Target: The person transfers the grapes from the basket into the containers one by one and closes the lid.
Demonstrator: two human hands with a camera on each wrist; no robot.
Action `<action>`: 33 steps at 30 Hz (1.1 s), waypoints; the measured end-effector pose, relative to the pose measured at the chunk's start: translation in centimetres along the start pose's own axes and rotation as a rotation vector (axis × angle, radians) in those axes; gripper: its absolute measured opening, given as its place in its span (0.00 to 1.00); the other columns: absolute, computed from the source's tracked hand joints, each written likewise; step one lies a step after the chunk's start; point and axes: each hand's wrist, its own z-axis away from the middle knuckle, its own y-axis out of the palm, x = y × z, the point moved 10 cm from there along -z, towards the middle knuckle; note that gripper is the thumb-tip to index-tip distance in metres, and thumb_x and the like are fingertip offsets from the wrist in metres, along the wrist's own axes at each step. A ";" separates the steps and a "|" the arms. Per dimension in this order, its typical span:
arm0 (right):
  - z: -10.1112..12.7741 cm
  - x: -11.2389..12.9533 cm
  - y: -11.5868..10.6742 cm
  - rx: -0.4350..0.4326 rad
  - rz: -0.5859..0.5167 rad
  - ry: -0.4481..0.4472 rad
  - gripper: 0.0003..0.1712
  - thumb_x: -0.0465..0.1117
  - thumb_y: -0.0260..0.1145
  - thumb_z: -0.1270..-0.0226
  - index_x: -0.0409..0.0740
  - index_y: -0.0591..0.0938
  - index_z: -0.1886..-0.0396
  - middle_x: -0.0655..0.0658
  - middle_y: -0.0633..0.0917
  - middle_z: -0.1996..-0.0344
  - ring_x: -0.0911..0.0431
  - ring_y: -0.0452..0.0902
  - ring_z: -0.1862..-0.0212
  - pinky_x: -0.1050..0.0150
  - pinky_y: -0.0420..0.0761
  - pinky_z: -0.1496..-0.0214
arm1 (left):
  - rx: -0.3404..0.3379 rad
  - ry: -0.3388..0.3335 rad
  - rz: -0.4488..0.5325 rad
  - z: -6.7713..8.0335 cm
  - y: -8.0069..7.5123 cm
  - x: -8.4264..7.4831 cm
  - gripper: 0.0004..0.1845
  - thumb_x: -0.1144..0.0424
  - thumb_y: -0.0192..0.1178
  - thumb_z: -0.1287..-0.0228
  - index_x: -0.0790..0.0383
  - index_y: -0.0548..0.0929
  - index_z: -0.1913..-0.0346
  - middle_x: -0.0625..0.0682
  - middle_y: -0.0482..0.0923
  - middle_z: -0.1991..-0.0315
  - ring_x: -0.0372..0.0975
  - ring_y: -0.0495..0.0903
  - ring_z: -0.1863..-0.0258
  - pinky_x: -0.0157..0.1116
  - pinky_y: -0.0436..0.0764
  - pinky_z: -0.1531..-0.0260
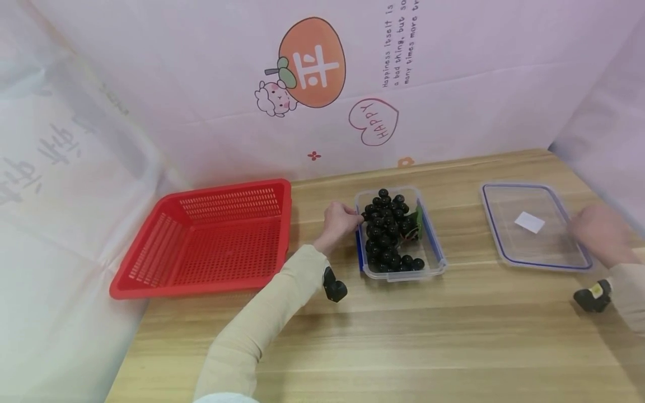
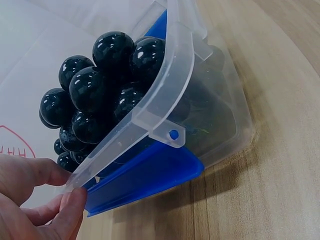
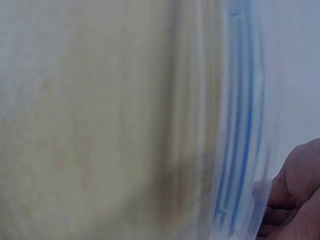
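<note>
Clear container (image 1: 434,246) w/ blue clips, mid-table, piled w/ dark round grapes (image 1: 390,235) plus a bit of green leaf. Left hand (image 1: 340,219) at container's left-rear corner; in left wrist view thumb and fingers (image 2: 65,212) pinching the clear rim (image 2: 150,112) just above a blue clip (image 2: 150,177), so grip pressed onto the rim. Clear lid (image 1: 534,224) w/ blue seal lying flat well to the right, white label on it. Right hand (image 1: 599,232) at lid's right edge, blurred; right wrist view shows fingertips (image 3: 295,185) beside the blue seal (image 3: 240,130), prob. touching, grip state cannot tell. Red mesh basket (image 1: 211,240) left of container, apart from it. All on wooden table (image 1: 403,336), pink printed backdrop (image 1: 453,84) behind.
</note>
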 end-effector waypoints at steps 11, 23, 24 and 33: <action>0.0 2.9 -0.8 0.015 -0.018 -0.009 0.22 0.37 0.45 0.38 0.28 0.76 0.85 0.46 0.74 0.92 0.52 0.67 0.85 0.60 0.68 0.84 | 0.005 -0.006 0.012 0.1 -0.1 0.1 0.04 0.68 0.64 0.46 0.66 0.87 0.72 0.55 0.84 0.77 0.36 0.78 0.81 0.26 0.76 0.76; 0.4 7.4 -1.7 0.020 -0.009 -0.049 0.23 0.37 0.47 0.36 0.23 0.79 0.79 0.47 0.75 0.91 0.52 0.67 0.84 0.61 0.66 0.82 | -0.012 0.023 0.017 0.2 -0.3 0.0 0.05 0.69 0.64 0.48 0.67 0.87 0.75 0.49 0.79 0.84 0.34 0.73 0.83 0.24 0.71 0.80; 0.4 7.7 -1.7 0.019 -0.006 -0.048 0.23 0.38 0.48 0.36 0.24 0.79 0.80 0.46 0.75 0.91 0.52 0.67 0.83 0.61 0.66 0.81 | -0.013 0.026 0.022 0.2 -0.3 0.0 0.05 0.69 0.64 0.48 0.67 0.87 0.75 0.48 0.78 0.85 0.34 0.73 0.83 0.24 0.71 0.80; 0.4 10.1 -2.4 -0.014 -0.006 -0.081 0.20 0.37 0.50 0.39 0.24 0.79 0.78 0.44 0.76 0.89 0.52 0.66 0.83 0.63 0.64 0.80 | -0.021 0.035 0.043 0.3 -0.3 0.1 0.04 0.69 0.65 0.47 0.67 0.87 0.72 0.54 0.84 0.78 0.34 0.76 0.81 0.25 0.74 0.77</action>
